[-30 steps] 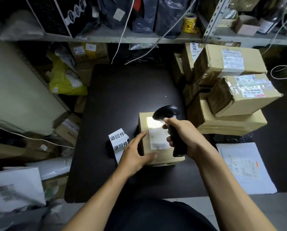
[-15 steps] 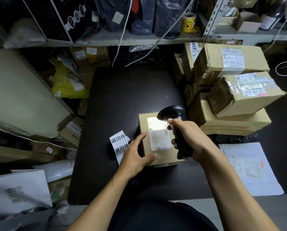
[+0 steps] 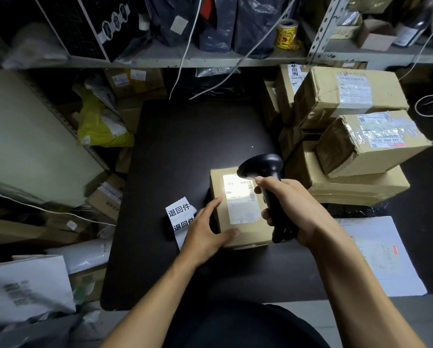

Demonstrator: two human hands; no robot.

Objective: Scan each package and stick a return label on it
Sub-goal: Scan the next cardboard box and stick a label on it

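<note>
A small cardboard package (image 3: 245, 234) lies on the black table (image 3: 185, 146), its white shipping label (image 3: 240, 199) lit by the scanner's light. My right hand (image 3: 293, 212) grips a black handheld barcode scanner (image 3: 265, 169), whose head points down at the label's upper part. My left hand (image 3: 205, 232) holds the package's left and near edges, thumb on the front corner. A strip of white return labels (image 3: 179, 216) with black characters lies just left of the package, partly under my left hand.
A stack of taped cardboard boxes (image 3: 356, 146) stands right of the package. A white mailer bag (image 3: 381, 257) lies at the near right. Shelving with dark bags and a yellow tape roll (image 3: 287, 33) runs across the back. Parcels and a yellow bag (image 3: 102, 126) crowd the left.
The scanner and my right hand have shifted slightly right and back over the label. My left hand stays on the package.
</note>
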